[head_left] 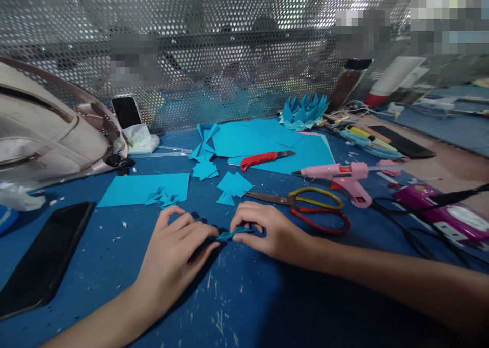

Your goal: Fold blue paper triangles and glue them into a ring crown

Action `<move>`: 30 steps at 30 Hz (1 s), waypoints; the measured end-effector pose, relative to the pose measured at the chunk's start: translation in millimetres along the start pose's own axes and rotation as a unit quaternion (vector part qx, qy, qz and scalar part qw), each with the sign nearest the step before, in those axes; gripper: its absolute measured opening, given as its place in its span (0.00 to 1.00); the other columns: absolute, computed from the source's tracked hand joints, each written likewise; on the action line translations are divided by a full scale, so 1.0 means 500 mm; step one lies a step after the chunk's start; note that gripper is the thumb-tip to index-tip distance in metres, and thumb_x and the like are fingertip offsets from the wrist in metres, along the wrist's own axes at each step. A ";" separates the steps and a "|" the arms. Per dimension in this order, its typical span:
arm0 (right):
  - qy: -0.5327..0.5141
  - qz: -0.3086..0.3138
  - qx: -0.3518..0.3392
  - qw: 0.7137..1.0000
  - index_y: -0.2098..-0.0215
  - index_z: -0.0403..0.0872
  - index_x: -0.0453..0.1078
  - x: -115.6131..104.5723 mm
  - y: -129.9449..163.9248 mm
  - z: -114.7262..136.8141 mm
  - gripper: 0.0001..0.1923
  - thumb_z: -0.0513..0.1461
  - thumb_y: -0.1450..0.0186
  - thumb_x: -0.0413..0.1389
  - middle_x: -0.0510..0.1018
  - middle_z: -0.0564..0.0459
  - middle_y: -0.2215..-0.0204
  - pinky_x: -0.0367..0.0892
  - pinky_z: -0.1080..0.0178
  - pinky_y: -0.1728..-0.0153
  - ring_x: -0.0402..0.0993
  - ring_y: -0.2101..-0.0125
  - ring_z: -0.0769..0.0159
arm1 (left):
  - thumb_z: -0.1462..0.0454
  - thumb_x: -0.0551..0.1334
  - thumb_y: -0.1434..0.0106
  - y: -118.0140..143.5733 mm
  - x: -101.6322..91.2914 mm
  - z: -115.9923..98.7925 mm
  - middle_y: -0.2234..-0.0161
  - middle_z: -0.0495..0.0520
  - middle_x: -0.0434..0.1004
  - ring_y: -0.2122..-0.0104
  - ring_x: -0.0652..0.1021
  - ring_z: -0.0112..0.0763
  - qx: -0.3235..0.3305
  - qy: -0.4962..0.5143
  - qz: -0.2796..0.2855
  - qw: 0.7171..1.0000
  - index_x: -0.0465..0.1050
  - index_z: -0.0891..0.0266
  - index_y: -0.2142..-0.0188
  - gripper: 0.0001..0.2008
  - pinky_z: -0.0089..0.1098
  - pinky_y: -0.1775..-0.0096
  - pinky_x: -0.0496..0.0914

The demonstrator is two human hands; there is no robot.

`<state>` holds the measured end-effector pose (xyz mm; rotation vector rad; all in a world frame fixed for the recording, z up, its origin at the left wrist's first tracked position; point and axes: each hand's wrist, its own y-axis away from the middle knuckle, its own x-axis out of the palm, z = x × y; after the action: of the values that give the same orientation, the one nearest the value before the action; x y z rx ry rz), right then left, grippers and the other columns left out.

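Between my two hands is a small folded piece of blue paper, low over the blue table. My left hand pinches its left end with thumb and fingers. The right end is pinched by my right hand, and part of the paper is hidden behind the fingers. Just beyond lie cut blue paper pieces and a small cluster of folded blue pieces on a blue sheet. Scissors with yellow and red handles lie right beside my right hand.
A pink glue gun, a purple power strip and cables are at right. A red-handled knife rests on blue sheets. A spiky blue paper piece stands behind. A phone and a pale bag are left.
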<state>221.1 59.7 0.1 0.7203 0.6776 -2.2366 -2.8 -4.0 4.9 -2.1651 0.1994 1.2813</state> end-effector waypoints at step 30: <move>-0.127 -0.038 0.059 0.989 0.74 0.44 0.72 -0.019 -0.011 -0.011 0.06 0.31 0.40 0.62 0.75 0.55 0.74 0.62 0.68 0.70 0.69 0.72 0.71 | 0.67 0.62 0.34 0.004 0.005 0.037 0.61 0.46 0.81 0.65 0.77 0.35 -0.014 0.039 -0.007 0.999 0.69 0.53 0.53 0.11 0.41 0.52 0.58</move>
<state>224.4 70.5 3.8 0.4585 0.4577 -2.4014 -16.3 5.2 -4.4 -2.2390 0.1982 1.2005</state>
